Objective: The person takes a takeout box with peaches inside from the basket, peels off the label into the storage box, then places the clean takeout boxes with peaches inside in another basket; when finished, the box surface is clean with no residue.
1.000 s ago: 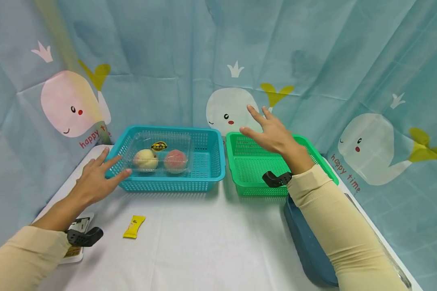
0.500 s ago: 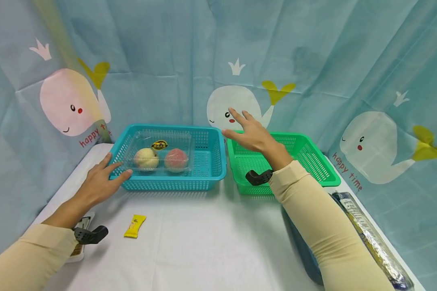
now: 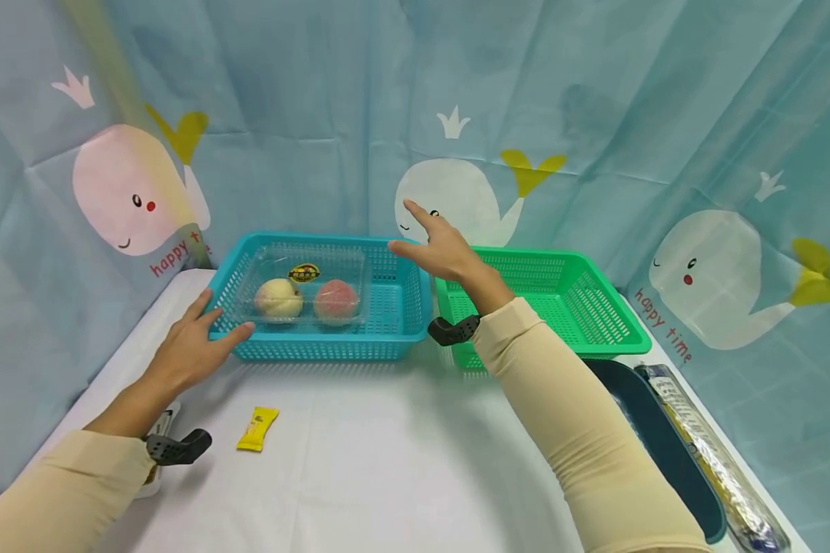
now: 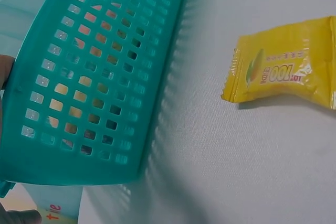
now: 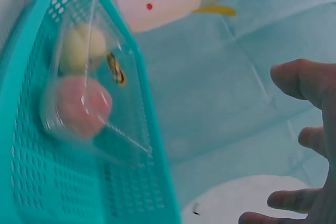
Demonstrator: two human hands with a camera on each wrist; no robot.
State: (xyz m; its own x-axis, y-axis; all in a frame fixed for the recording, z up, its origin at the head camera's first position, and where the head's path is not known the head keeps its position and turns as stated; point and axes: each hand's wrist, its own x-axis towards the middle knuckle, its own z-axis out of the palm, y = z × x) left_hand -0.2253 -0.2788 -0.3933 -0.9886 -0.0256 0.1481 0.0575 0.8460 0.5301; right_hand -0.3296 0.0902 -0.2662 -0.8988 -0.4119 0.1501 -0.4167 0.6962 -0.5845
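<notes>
A blue plastic basket (image 3: 318, 348) holds a clear lidded box (image 3: 304, 257) with a yellowish peach (image 3: 279, 299) and a pinker peach (image 3: 336, 300) inside. At its front left corner is my left hand (image 3: 190, 346), fingers spread and touching the rim, thumb along the front side. My right hand (image 3: 439, 246) is raised over the basket's right end, its fingers apart and nothing in it. In the right wrist view the right thumb (image 5: 299, 80) is clear of the basket's rim. A small yellow packet (image 3: 257, 428) lies on the white table in front of the basket.
Beside the blue basket stands a green basket (image 3: 612, 349), partly behind my right arm. A dark blue tub (image 3: 692, 468) and a long silvery package (image 3: 719, 476) lie along the right edge. A white package (image 3: 154, 476) is half hidden by my left wrist. A curtain (image 3: 304, 92) hangs behind.
My right hand has swept left from over the green basket to the blue basket's right end. My left hand has moved slightly right and onto the blue basket's corner.
</notes>
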